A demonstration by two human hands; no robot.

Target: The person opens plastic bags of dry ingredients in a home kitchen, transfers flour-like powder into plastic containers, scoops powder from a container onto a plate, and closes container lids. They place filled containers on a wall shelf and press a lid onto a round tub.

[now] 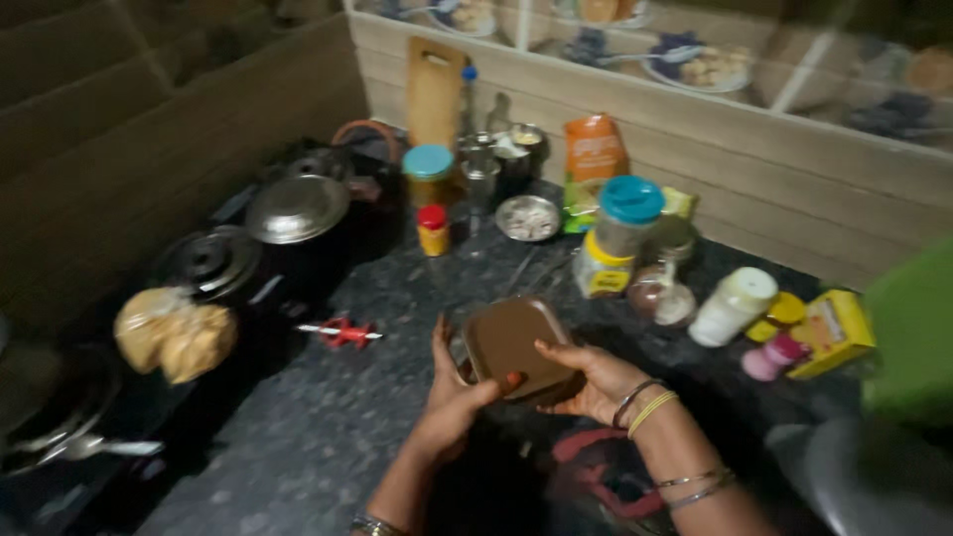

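1. Both hands grip a brown-lidded container [511, 342] above the dark speckled counter [288, 437]; the left hand [452, 397] is at its near left, the right hand [591, 377] along its right edge.
2. A red-handled tool [344, 333] lies just left.
3. Far right stands a teal-lidded jar [627, 213].
4. Lidded pots [296, 208] sit on the stove, far left.

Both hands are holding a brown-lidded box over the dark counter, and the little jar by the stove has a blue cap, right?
Not quite. The head view shows the little yellow jar has a red cap. Both the left hand and right hand do hold the brown-lidded box over the dark counter.
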